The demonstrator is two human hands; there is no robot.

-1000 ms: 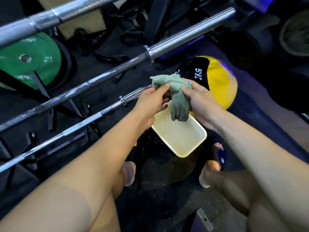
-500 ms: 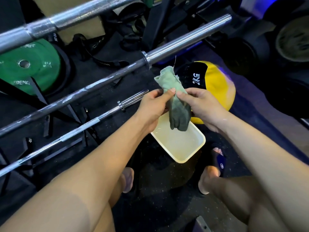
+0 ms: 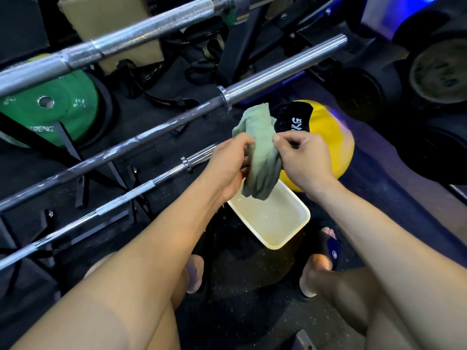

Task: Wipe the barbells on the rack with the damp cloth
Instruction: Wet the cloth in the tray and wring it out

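Note:
A damp green cloth (image 3: 260,152) hangs bunched between both hands above a cream tray (image 3: 283,231) of water on the floor. My left hand (image 3: 227,165) grips its left side and my right hand (image 3: 303,160) pinches its upper right edge. Three steel barbells lie slanted on the rack to the left: a top barbell (image 3: 141,34), a middle barbell (image 3: 278,77) and a thin lower barbell (image 3: 126,198). The cloth touches none of them. The lower barbell's right end is hidden behind my left hand.
A yellow and black medicine ball (image 3: 326,137) sits just behind the tray. A green weight plate (image 3: 50,107) leans at the left behind the rack, and dark plates (image 3: 437,69) stand at the right. My sandalled feet (image 3: 326,251) flank the tray on black rubber flooring.
Both hands have shifted their hold on the cloth, and its top now stands higher and more spread. The view has tilted slightly, so the barbells sit lower in frame.

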